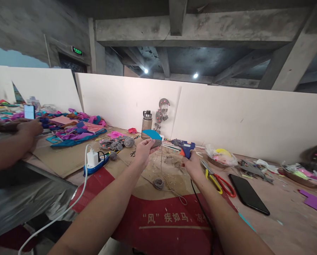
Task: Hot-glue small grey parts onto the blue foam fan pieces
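Note:
My left hand [143, 154] pinches a rounded piece [152, 135] between thumb and fingers, its upper part flat and bright blue, its lower part grey. A strand of grey yarn [162, 159] hangs from it toward a small yarn ball [158, 183] on the cardboard. To the right, my right hand [192, 163] grips a blue hot glue gun [184, 146] by its handle, with the nozzle toward the left and the piece. The gun and the piece are apart. A black cord [198, 200] runs down below my right hand.
Scissors [228, 185], yellow-handled pliers [213, 180] and a black phone [248, 194] lie right. Behind my hands stand a bottle [147, 122] and a grey hanging ornament [162, 112]. A power strip [96, 163] sits left, near another person's hand [29, 128] and felt scraps [78, 129].

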### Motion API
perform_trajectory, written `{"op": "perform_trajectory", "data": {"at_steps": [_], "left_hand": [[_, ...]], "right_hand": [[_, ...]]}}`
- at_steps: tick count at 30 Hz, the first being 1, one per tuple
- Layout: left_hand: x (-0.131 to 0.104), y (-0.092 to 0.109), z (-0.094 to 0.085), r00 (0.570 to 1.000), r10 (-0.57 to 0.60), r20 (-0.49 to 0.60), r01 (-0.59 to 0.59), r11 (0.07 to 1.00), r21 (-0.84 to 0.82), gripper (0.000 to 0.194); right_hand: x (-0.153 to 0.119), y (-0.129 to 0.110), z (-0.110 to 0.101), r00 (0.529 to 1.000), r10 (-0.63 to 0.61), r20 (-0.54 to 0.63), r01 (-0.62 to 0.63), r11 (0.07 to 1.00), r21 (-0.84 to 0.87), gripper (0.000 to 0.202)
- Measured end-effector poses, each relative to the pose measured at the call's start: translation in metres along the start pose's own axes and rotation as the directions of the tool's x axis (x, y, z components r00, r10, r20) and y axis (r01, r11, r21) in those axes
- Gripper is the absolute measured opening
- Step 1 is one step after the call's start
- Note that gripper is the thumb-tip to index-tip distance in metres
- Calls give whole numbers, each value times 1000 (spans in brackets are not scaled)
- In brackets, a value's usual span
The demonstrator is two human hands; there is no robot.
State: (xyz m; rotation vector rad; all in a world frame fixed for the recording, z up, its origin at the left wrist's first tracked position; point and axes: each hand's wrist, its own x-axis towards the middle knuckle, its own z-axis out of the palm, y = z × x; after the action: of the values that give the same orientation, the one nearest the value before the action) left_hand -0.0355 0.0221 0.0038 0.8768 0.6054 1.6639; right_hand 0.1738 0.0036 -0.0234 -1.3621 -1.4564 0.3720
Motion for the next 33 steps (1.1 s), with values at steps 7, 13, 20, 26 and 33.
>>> {"op": "perform_trajectory", "data": {"at_steps": [7,13,20,26,33], "left_hand": [[3,1,-5,996,27,-83,-31,998,-56,20],[3,1,-5,997,28,-72,-32,997,-63,19],[3,1,-2,996,7,-87,-11,999,-48,17],[2,1,-2,998,14,-66,-16,999,-42,21],[-2,3,0,998,15,-62,-17,999,-34,24]], "right_hand": [[-28,-51,2,990,-72,124,24,936,352,36],[-35,-55,1,975,-221,37,218,974,64,47],[-35,-54,2,957,-288,44,291,952,-92,46],[-39,-58,-2,963,-259,72,268,938,-221,40],[-40,-62,-1,962,-266,57,271,926,-261,37]]}}
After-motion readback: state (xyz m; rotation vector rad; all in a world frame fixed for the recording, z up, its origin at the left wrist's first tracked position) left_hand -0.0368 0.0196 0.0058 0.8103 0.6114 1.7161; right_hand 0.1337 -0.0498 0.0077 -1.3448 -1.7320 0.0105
